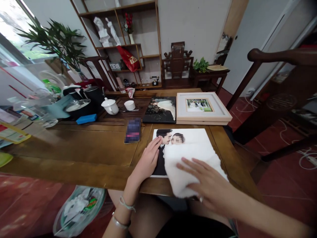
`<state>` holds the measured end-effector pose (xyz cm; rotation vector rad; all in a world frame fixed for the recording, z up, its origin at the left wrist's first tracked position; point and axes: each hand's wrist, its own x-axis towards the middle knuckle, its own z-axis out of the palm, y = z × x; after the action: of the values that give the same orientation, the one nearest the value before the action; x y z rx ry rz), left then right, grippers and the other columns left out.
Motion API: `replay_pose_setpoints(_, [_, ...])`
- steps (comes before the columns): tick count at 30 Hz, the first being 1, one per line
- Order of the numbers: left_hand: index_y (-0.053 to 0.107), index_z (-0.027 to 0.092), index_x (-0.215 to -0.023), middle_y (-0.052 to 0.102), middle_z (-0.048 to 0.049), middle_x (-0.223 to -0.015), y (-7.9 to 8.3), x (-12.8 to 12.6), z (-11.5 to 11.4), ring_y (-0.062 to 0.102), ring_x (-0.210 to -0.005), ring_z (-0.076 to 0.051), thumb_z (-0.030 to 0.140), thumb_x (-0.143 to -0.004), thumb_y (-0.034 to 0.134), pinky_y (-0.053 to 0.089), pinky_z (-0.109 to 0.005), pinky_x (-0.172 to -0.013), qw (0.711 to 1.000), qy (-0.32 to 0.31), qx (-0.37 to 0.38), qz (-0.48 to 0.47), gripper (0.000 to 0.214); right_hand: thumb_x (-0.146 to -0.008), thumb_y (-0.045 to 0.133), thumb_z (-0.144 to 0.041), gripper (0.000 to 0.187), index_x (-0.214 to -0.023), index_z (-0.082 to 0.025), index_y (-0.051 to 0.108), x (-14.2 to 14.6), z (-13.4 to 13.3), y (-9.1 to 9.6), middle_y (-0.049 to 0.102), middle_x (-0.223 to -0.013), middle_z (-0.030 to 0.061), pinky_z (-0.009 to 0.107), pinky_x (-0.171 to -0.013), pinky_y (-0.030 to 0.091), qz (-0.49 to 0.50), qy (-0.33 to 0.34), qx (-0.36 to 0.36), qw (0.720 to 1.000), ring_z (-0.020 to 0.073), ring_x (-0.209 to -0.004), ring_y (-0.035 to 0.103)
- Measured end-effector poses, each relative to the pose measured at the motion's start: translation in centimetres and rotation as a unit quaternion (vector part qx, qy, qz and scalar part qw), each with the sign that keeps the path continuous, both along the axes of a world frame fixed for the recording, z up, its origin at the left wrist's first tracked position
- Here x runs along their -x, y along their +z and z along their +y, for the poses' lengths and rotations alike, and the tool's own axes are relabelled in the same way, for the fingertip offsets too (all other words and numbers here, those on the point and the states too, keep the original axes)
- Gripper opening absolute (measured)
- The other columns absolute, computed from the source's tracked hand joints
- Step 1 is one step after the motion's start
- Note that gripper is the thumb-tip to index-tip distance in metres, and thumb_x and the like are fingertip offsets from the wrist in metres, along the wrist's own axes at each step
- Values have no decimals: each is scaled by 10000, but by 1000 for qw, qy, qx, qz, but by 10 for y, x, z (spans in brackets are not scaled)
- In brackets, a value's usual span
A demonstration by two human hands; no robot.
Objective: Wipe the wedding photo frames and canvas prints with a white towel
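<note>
A photo panel (162, 168) with a couple's portrait lies flat near the table's front edge. My left hand (148, 158) rests on its left side, fingers stretched out and holding nothing. Over the panel's right and lower part spreads a folded white towel (193, 152), hiding much of the picture. My right hand (200, 175) grips the towel from above against the panel, fingers apart on top and thumb at its bunched lower edge. Behind the panel lie a dark photo panel (160, 110) and a light wooden picture frame (204, 109).
A phone (132, 131) lies left of the panel. Farther left are a lidded white teapot (110, 106), a white cup (129, 105), a blue sponge (86, 119), a dark pot (78, 107) and plastic bottles. A bagged bin (83, 208) stands on the floor; a wooden chair (267, 99) stands right.
</note>
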<state>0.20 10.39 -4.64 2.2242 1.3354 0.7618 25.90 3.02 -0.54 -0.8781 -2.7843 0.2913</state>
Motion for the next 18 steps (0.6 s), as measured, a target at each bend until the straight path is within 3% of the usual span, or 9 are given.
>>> replay_pose_setpoints(5, [368,212,-1428,333,-72,-1525,-1,1,0,260,-1424,-199,237,-982,273,225,-470,-1179,1000,-4,-3,-3,456,-673,489,-37,500,-1117,-207,645,-36,73,2,442,-1445,118,543,-1069,308,-4,-132,-55,990,298,-1371,313])
replay_pose_setpoints(8, [362,225,-1433,335,-65,-1525,-3,1,1,264,-1424,-200,245,-983,276,224,-471,-1179,1000,1,-3,-5,458,-678,483,-34,499,-1133,-168,639,-38,90,2,478,-1407,159,553,-1068,299,-19,-168,-74,983,322,-1359,328])
replay_pose_setpoints(10, [356,231,-1436,335,-59,-1526,-3,1,1,262,-1425,-197,251,-984,277,223,-467,-1180,1000,3,-2,-6,459,-675,500,-39,474,-1102,-176,657,-26,77,1,473,-1416,144,568,-1092,244,-26,-141,-62,988,336,-1381,276])
replay_pose_setpoints(15, [363,217,-1434,317,-74,-1534,-1,1,0,253,-1429,-209,257,-983,283,221,-479,-1177,1000,-1,10,-6,460,-674,591,-122,388,-1039,-221,681,16,3,1,286,-1538,92,595,-1126,93,-18,28,10,999,358,-1421,115])
replay_pose_setpoints(18, [354,223,-1439,305,-76,-1540,1,1,-1,245,-1432,-218,261,-982,293,223,-487,-1174,1000,-5,17,-11,462,-667,586,-124,404,-1045,-237,673,20,-9,5,273,-1547,54,562,-1138,118,-17,68,38,997,327,-1425,130])
